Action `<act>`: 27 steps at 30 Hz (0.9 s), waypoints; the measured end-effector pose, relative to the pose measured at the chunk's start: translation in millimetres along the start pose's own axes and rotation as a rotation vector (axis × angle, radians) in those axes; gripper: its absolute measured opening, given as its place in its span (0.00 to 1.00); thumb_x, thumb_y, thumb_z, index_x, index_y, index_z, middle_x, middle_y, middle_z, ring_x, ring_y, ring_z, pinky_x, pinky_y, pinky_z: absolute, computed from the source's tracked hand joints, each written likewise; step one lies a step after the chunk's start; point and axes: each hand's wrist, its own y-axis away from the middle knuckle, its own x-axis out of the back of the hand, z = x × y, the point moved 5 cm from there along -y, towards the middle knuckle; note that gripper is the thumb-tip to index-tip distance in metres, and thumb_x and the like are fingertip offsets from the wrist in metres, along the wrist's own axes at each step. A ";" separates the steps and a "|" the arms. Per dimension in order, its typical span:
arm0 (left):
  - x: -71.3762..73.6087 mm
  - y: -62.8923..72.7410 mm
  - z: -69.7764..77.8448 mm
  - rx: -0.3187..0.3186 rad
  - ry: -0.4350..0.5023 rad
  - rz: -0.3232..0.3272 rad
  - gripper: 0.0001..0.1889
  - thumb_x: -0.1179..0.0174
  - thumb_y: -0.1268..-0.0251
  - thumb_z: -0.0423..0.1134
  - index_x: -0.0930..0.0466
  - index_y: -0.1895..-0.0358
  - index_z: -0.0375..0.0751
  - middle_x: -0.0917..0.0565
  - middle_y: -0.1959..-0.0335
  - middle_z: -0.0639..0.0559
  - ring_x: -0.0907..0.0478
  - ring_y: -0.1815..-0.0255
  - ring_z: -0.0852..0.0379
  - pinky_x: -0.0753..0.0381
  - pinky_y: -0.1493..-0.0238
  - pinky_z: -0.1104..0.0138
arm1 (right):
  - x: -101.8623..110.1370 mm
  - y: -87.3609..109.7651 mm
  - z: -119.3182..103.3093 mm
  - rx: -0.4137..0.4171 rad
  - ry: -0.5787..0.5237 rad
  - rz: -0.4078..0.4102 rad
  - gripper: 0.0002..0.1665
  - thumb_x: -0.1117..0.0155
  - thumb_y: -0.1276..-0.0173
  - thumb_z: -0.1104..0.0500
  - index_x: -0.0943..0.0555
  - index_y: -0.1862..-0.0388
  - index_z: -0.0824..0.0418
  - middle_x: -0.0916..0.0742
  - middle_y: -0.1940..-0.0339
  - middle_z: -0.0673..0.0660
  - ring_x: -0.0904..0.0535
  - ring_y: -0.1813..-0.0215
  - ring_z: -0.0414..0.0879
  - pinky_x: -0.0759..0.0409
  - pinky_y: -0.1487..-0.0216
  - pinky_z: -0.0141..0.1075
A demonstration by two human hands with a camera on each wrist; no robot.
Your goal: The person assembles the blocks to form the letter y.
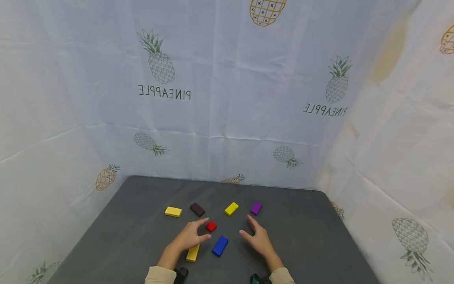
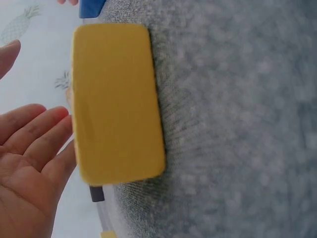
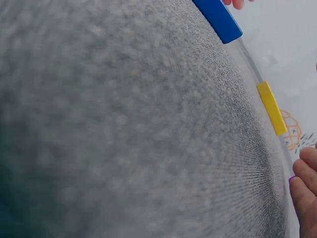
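My left hand (image 1: 189,236) hovers over the table with thumb and fingers spread apart, nothing between them. Under its wrist lies a golden-yellow block (image 2: 118,104), partly covered by the hand in the head view. A small red block (image 1: 211,226) lies just past the left fingertips. Between the two hands rests a blue block (image 1: 220,246), long and flat. My right hand (image 1: 259,238) is held with thumb and fingers apart, holding nothing. Just beyond its fingertips is a purple block (image 1: 256,208), mostly hidden by the fingers in the right wrist view.
Farther back on the dark grey table (image 1: 301,228) lie a pale yellow block (image 1: 173,212), a dark brown block (image 1: 197,209) and a bright yellow block (image 1: 231,208). A white curtain (image 1: 227,98) printed with pineapples stands around the table's back and sides.
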 end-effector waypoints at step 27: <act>-3.7 -9.2 -5.7 0.000 0.031 -0.050 0.32 0.39 0.37 0.45 0.34 0.34 0.29 0.28 0.36 0.36 0.33 0.35 0.36 0.33 0.38 0.43 | -7.1 -15.6 2.3 -0.029 -0.037 -0.036 0.44 0.35 0.37 0.47 0.38 0.30 0.69 0.29 0.32 0.67 0.34 0.30 0.62 0.36 0.33 0.53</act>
